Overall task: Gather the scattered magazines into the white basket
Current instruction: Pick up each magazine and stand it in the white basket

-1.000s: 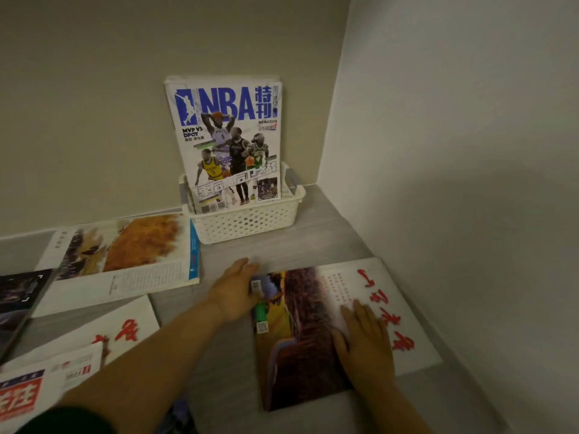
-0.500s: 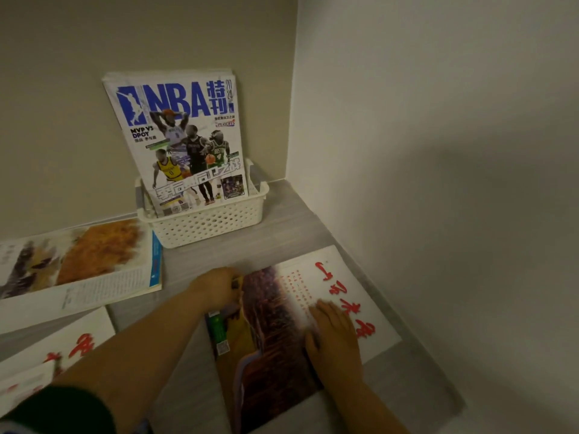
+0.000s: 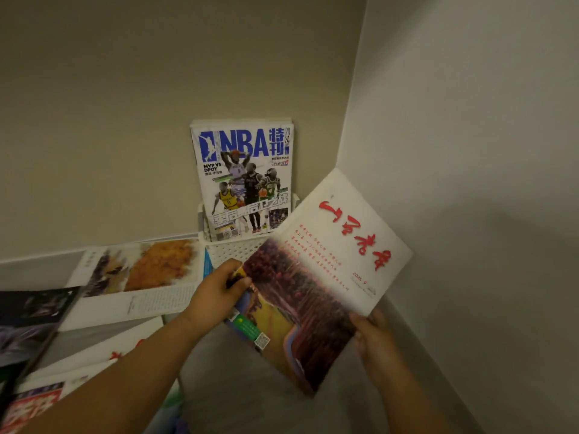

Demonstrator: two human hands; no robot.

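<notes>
Magazines lie scattered at the near left of the grey surface (image 3: 250,386): a red-lettered one (image 3: 29,408) nearest, a dark-covered one (image 3: 28,321) beyond it, both cut by the picture's edge. Nearer the middle, both hands hold a red-titled magazine (image 3: 316,277) tilted up off the surface. The right hand (image 3: 380,346) has its fingers closed on the lower right edge, thumb on the cover. The left hand (image 3: 219,296) pinches the left edge, thumb over the cover and fingers behind. Bare surface shows below the held magazine, between the two forearms. Left of the left fingers, an open magazine with an orange picture (image 3: 141,274) lies flat, its right edge just beside the white basket (image 3: 232,250). Beyond the fingers, the held magazine's top corner overlaps the basket's front and reaches near the right wall (image 3: 470,151). An NBA magazine (image 3: 244,180) stands upright in the basket, leaning on the back wall (image 3: 125,120) in the corner.
</notes>
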